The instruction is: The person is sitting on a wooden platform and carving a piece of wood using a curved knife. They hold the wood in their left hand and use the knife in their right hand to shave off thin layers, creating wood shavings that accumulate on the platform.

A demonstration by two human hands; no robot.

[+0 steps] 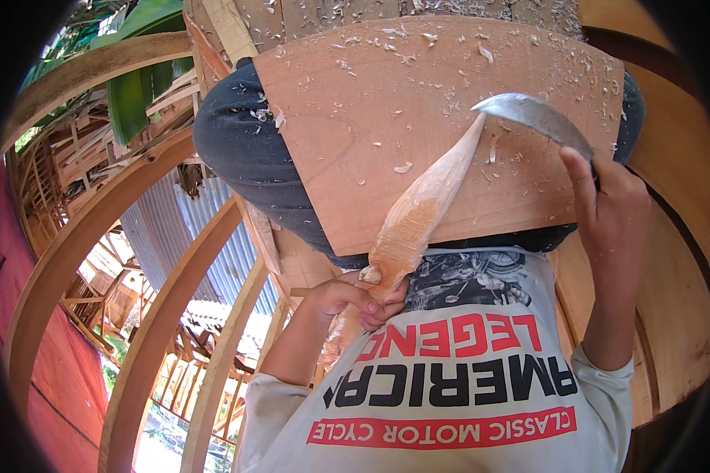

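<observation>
My left hand point(363, 303) is wrapped round the lower part of a carved wooden piece point(422, 209), pale and tapering to a long point. That piece slants up and to the right from against my shirt, and its surface shows cut facets. In my right hand point(615, 193) is a knife with a curved metal blade point(536, 118); my fingers hide its handle. The blade's tip is at the pointed end of the wood, though I cannot tell whether they touch. Under both lies a wide wooden board point(339, 142) across my lap, strewn with shavings.
Curved wooden ribs point(154, 315) rise at the left, with corrugated metal sheets point(189, 221) and stacked timber beyond them. Wooden planks point(674, 315) stand at the right. More shavings litter the slats point(315, 20) past the board's far edge. Green leaves point(130, 102) hang at the upper left.
</observation>
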